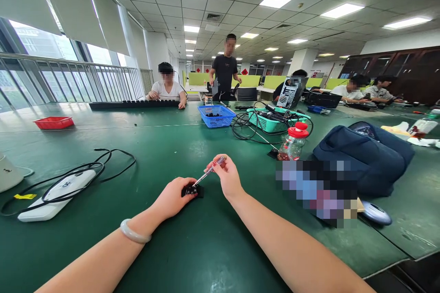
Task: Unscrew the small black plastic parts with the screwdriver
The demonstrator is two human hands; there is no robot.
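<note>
On the green table (165, 146), my left hand (174, 198) grips a small black part (198, 191) by its left end, thumb in front and fingers behind. What kind of part it is, I cannot make out. My right hand (225, 176) is closed around the clear handle of a screwdriver (207, 174). The screwdriver slants down to the left, and its tip meets the top of the black part. Whether a screw sits under the tip is too small to tell.
A white power strip (57, 194) with a black cable lies left. Beyond are a red tray (54, 122), a blue basket (216, 116) and a green basket (275, 120) with cables. A red-lidded jar (294, 142) and a dark blue bag (364, 158) stand right. Several people are around the table.
</note>
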